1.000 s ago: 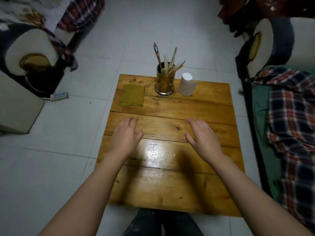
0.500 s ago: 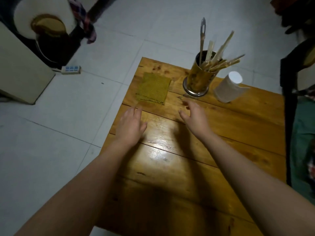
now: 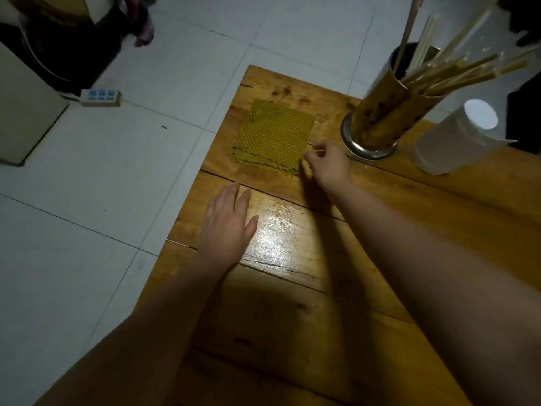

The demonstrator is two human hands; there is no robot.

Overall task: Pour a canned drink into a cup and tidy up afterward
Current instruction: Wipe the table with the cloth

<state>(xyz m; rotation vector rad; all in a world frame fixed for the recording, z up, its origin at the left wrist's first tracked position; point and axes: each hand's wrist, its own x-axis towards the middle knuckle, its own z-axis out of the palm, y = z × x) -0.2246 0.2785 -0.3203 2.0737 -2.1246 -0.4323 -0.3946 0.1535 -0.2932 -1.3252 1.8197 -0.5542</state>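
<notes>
A folded yellow waffle-weave cloth (image 3: 273,136) lies near the far left corner of the wooden table (image 3: 322,288). My right hand (image 3: 329,164) is at the cloth's near right corner, its fingers curled and pinched on the edge; the cloth still lies flat. My left hand (image 3: 228,222) rests palm down on the table near the left edge, fingers together, holding nothing. A white cup (image 3: 453,142) stands at the far right of the table, its closed end up. No can is in view.
A metal holder (image 3: 380,115) full of chopsticks and a long utensil stands between the cloth and the cup, just beyond my right hand. On the tiled floor to the left are a power strip (image 3: 101,97) and a beige box (image 3: 23,112).
My view has swung left and closer to the table. My right hand has moved forward and left to the cloth's corner and its fingers have closed there. My left hand stayed flat.
</notes>
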